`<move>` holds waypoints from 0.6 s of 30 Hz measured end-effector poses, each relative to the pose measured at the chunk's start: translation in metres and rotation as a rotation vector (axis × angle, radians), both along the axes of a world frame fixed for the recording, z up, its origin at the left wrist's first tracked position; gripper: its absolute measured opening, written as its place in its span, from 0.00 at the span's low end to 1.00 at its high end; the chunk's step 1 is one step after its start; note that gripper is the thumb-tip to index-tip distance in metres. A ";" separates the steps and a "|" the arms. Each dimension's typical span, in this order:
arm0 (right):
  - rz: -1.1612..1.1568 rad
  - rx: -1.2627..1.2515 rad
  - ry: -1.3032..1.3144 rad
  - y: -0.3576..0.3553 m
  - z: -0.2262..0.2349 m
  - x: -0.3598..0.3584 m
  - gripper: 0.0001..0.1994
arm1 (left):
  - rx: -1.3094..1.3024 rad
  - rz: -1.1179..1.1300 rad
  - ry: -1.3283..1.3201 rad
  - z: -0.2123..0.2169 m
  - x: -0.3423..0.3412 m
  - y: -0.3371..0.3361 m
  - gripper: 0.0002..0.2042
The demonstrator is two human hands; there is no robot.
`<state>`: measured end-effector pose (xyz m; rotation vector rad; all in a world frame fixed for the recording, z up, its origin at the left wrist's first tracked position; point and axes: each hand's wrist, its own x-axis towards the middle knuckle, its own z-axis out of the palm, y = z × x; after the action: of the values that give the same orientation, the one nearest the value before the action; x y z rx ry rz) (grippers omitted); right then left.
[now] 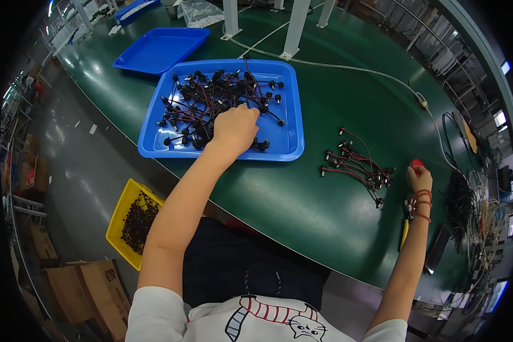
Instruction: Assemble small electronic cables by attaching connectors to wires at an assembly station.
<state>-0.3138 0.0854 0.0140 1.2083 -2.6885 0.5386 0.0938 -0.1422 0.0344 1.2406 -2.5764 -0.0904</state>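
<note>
My left hand reaches into a blue tray, its fingers curled closed over a heap of short cables. These have dark red and black leads with black connectors and metal tips. What those fingers hold is hidden under the hand. On the right side of the bench, my right hand is closed on a small round red object, only partly visible. To its left lies a loose group of similar cables. A tool with yellow handles rests beside my right wrist.
Behind the tray sits another blue tray. A yellow bin with small dark pieces stands below the bench's left edge. White posts and a pale hose cross the green bench. Tangled wires lie far right.
</note>
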 end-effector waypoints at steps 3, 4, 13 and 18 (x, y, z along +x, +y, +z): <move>-0.034 -0.003 -0.089 0.000 0.004 -0.003 0.12 | 0.049 0.013 0.045 0.000 0.005 0.002 0.08; -0.022 -0.023 -0.094 0.004 0.001 -0.012 0.12 | 0.072 0.015 0.089 0.000 0.008 0.003 0.08; 0.032 -0.023 -0.118 0.018 -0.004 -0.027 0.06 | 0.077 0.106 0.560 -0.001 0.046 -0.016 0.09; -0.015 -0.084 0.008 0.021 -0.001 -0.028 0.06 | 0.437 0.184 0.787 0.007 0.070 -0.020 0.08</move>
<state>-0.3422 0.1063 0.0125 1.1657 -2.6373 0.6358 0.1641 -0.1619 0.0411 1.2318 -1.7945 -0.9379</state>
